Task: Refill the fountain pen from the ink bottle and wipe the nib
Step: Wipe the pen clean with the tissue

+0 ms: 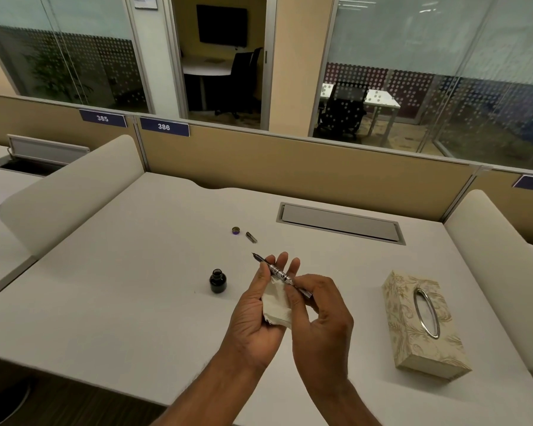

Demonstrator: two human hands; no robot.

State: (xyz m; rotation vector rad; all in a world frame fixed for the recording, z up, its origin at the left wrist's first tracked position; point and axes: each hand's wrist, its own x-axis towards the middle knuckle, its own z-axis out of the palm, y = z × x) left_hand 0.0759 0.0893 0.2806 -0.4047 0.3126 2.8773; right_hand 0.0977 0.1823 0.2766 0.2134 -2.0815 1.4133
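Above the white desk (120, 287), my right hand (322, 315) pinches the rear end of the fountain pen (276, 270). The pen is slim, dark and silver, and its nib points up and to the left. My left hand (259, 305) lies palm-up under the pen with a folded white tissue (277, 305) in it, fingers spread behind the pen barrel. The uncapped ink bottle (218, 281), small and dark, stands on the desk just left of my left hand. Farther back lie its round cap (236, 230) and a short metal pen part (251, 237).
A patterned tissue box (422, 324) with a metal-rimmed oval slot sits on the desk to the right. A grey cable hatch (340, 222) is set into the desk at the back. Beige partitions and curved white dividers border the desk.
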